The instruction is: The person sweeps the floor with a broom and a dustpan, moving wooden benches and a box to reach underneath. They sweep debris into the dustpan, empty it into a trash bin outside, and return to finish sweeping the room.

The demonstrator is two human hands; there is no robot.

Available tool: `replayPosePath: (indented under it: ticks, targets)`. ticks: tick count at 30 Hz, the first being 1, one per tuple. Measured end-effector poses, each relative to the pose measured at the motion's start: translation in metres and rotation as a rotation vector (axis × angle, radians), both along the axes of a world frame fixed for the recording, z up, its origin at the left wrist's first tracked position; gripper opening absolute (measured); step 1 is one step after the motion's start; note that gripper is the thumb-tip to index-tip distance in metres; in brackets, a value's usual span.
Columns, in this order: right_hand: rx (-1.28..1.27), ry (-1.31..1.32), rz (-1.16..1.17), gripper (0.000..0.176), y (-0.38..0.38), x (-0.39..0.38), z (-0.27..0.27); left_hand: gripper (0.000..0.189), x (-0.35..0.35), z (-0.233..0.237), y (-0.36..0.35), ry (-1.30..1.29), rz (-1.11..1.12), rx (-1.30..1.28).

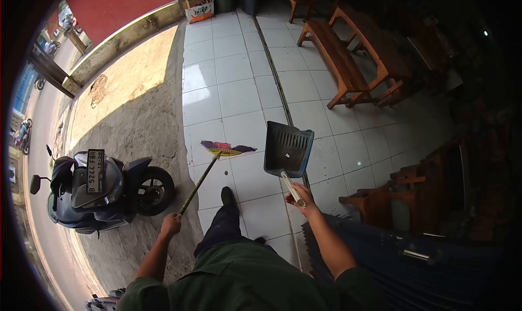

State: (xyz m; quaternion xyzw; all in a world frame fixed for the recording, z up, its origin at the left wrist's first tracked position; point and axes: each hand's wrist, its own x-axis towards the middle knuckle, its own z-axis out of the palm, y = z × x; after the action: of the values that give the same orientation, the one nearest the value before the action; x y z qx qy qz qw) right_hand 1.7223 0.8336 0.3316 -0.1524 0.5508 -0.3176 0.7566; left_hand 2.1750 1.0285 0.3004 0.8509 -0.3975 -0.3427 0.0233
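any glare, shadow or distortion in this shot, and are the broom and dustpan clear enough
Head view: wide-lens bending, with black corners; head view: glare on the white tiles, a hard sun-shadow edge across the concrete; head view: far right sinks into darkness, but broom and dustpan read clearly.

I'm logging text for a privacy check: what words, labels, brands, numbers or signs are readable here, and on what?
"B 5244 FBR": licence plate of the parked scooter.
"10-28", probably: same plate, smaller digits.
"TAIRO", letters uncertain: carton at the far end.
Any lettering along the street: too small to read.
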Motion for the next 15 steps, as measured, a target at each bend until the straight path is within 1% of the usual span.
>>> replayPosePath:
  ticks: [1, 2, 4, 5, 6, 7, 8, 9, 10, 11, 13, 14, 15]
  targets:
    - [0.003, 0.011, 0.007, 0.020, -0.012, 0.001, 0.006, 0.033, 0.004, 0.001, -0.024, 0.030, -0.021, -0.038]
    - [-0.011, 0.015, -0.010, 0.020, -0.028, 0.001, 0.015, 0.033, 0.010, 0.003, -0.057, 0.034, -0.038, -0.052]
    - [-0.032, 0.098, -0.009, 0.025, -0.040, 0.001, 0.040, 0.033, 0.011, 0.021, -0.116, 0.343, 0.155, 0.100]
    - [-0.053, 0.099, 0.012, 0.034, -0.047, -0.002, 0.043, 0.033, 0.015, 0.019, -0.145, 0.346, 0.140, 0.087]
    - [-0.066, 0.096, -0.007, 0.034, -0.059, 0.000, 0.049, 0.032, 0.021, 0.012, -0.177, 0.476, 0.162, 0.105]
    - [-0.086, 0.166, -0.008, 0.038, -0.065, 0.002, 0.055, 0.031, 0.026, 0.009, -0.204, 0.602, 0.184, 0.136]
    - [-0.095, 0.237, -0.007, 0.042, -0.069, 0.004, 0.057, 0.031, 0.029, 0.004, -0.230, 0.593, 0.166, 0.148]
    - [-0.104, 0.233, -0.043, 0.046, -0.076, 0.004, 0.051, 0.030, 0.027, 0.001, -0.261, 0.696, 0.163, 0.144]
    - [-0.095, 0.233, -0.065, 0.046, -0.082, 0.009, 0.054, 0.029, 0.023, 0.003, -0.287, 0.801, 0.161, 0.143]
    - [-0.108, 0.230, -0.106, 0.045, -0.088, 0.014, 0.057, 0.029, 0.018, 0.005, -0.306, 0.801, 0.143, 0.159]
    - [-0.111, 0.212, -0.189, 0.044, -0.111, 0.021, 0.055, 0.027, 0.004, 0.016, -0.357, 0.881, 0.108, 0.145]
    - [-0.117, 0.204, -0.214, 0.042, -0.123, 0.024, 0.054, 0.027, 0.000, 0.013, -0.379, 0.885, 0.086, 0.147]
    - [-0.109, 0.213, -0.222, 0.041, -0.136, 0.025, 0.052, 0.026, -0.003, 0.008, -0.398, 0.952, 0.123, 0.167]
